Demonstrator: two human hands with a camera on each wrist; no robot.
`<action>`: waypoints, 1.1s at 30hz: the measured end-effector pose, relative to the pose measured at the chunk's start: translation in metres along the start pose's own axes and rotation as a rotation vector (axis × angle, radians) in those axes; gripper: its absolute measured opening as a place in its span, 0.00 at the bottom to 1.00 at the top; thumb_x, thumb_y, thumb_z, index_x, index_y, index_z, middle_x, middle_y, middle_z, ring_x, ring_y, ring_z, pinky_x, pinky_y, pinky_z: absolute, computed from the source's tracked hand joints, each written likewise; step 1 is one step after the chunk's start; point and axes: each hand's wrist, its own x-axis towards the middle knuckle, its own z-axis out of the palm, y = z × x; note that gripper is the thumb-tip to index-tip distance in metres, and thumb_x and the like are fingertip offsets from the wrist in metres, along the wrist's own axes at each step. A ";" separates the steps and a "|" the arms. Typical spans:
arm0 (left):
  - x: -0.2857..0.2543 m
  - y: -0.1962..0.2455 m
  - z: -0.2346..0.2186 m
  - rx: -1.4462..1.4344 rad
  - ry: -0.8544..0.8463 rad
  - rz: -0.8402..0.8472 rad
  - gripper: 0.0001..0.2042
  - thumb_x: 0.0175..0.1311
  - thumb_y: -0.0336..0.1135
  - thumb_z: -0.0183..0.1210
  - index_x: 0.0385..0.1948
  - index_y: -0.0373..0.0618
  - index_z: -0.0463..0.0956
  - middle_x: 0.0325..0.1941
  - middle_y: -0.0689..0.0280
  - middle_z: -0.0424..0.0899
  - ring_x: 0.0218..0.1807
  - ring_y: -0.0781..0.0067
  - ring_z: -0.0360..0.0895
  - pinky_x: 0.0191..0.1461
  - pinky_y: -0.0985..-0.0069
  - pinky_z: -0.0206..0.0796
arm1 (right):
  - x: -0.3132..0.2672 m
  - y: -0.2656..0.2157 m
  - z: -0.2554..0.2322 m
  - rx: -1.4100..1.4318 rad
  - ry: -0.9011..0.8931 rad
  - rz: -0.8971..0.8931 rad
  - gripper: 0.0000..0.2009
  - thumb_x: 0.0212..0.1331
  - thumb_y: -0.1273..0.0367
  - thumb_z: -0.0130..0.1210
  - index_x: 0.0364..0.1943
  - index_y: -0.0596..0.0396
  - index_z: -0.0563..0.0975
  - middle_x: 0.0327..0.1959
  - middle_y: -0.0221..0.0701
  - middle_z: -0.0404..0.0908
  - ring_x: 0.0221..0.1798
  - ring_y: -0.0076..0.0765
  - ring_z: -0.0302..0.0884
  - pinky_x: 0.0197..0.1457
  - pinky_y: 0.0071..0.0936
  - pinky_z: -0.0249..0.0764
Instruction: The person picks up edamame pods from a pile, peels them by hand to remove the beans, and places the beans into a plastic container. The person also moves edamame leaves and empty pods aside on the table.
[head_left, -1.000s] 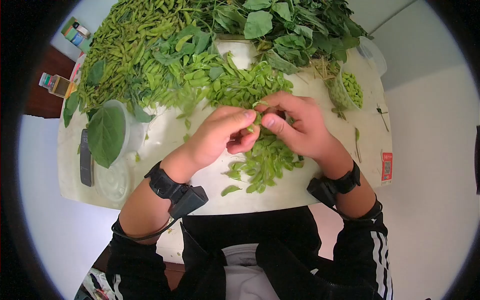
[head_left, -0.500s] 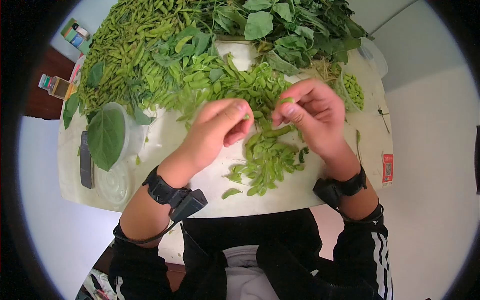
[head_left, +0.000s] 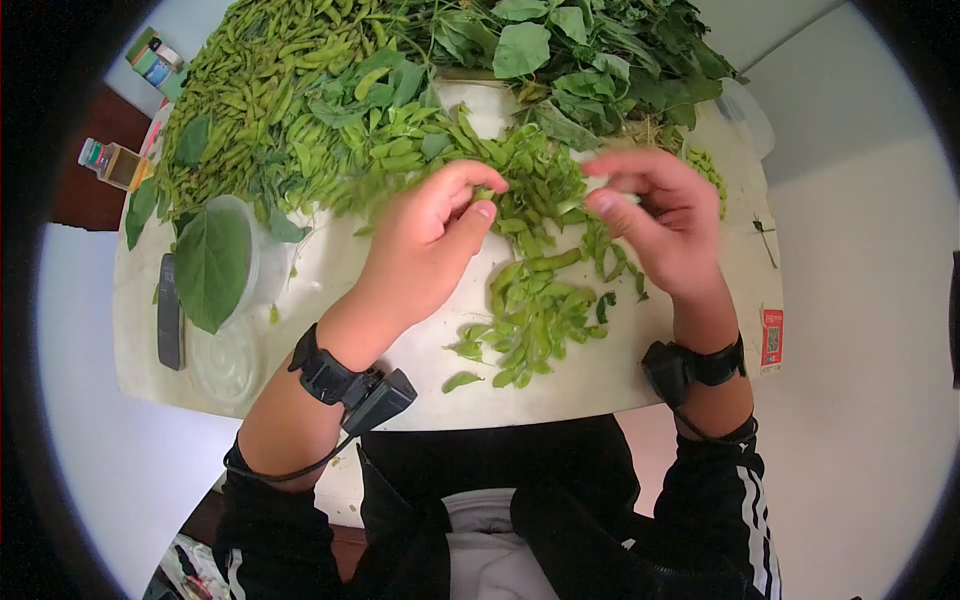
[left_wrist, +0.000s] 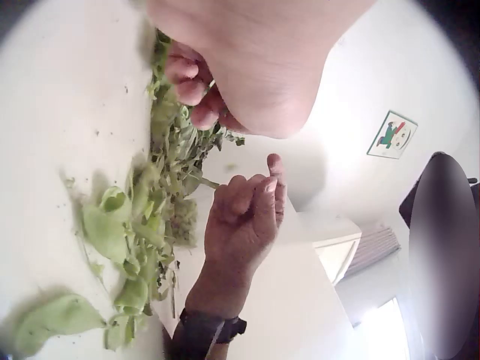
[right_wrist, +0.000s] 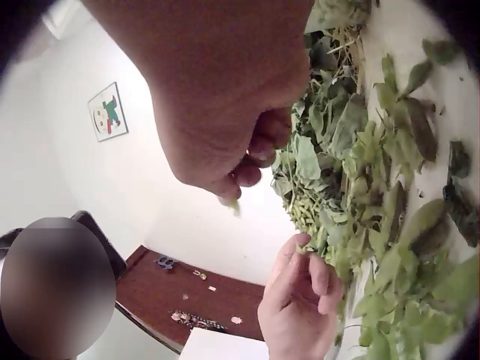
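In the head view my left hand (head_left: 420, 245) is over the white table (head_left: 425, 370), pinching a small green bean pod (head_left: 484, 194) between thumb and forefinger. My right hand (head_left: 660, 215) is apart from it to the right, blurred, its thumb and forefinger spread. A blurred pale green piece (right_wrist: 234, 206) shows right at the right fingertips in the right wrist view. Below and between the hands lies a loose pile of green pods (head_left: 540, 315). More light green pods (head_left: 400, 150) spread beyond the left hand.
A big heap of pods (head_left: 270, 70) and leafy stalks (head_left: 600, 60) covers the back. Partly behind the right hand are shelled beans (head_left: 712, 180). At left are a plastic tub (head_left: 262, 250) under a large leaf (head_left: 212, 270), a clear lid (head_left: 225, 365) and a dark phone (head_left: 170, 315).
The hands were together at a pod, then parted. My right hand has moved right and its thumb and forefinger have spread; my left hand has turned and moved slightly forward.
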 end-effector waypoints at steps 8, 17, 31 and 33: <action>0.000 0.005 0.001 0.243 0.032 0.053 0.09 0.64 0.26 0.54 0.45 0.43 0.73 0.20 0.66 0.67 0.19 0.77 0.62 0.26 0.77 0.54 | 0.006 -0.009 -0.034 -0.141 0.362 -0.154 0.08 0.69 0.74 0.48 0.46 0.60 0.77 0.28 0.24 0.73 0.28 0.17 0.67 0.33 0.15 0.65; 0.000 0.010 0.002 0.335 0.058 0.113 0.07 0.67 0.25 0.52 0.43 0.39 0.77 0.32 0.70 0.75 0.28 0.83 0.67 0.34 0.84 0.61 | 0.014 0.014 -0.059 -0.688 0.654 -0.335 0.03 0.64 0.74 0.54 0.35 0.58 0.78 0.29 0.31 0.77 0.35 0.31 0.72 0.43 0.25 0.68; 0.001 0.005 0.001 0.337 0.079 0.144 0.06 0.68 0.28 0.53 0.44 0.41 0.74 0.32 0.59 0.82 0.30 0.64 0.79 0.35 0.72 0.68 | 0.004 0.024 0.015 -0.877 -0.220 -0.061 0.07 0.49 0.68 0.63 0.30 0.52 0.78 0.35 0.32 0.77 0.44 0.45 0.71 0.49 0.41 0.67; 0.002 0.007 -0.001 0.382 0.039 0.059 0.06 0.68 0.29 0.54 0.44 0.42 0.73 0.29 0.59 0.81 0.28 0.63 0.78 0.33 0.71 0.67 | 0.004 0.025 0.015 -0.878 -0.226 -0.042 0.07 0.49 0.69 0.63 0.30 0.53 0.78 0.35 0.32 0.77 0.44 0.45 0.71 0.49 0.41 0.67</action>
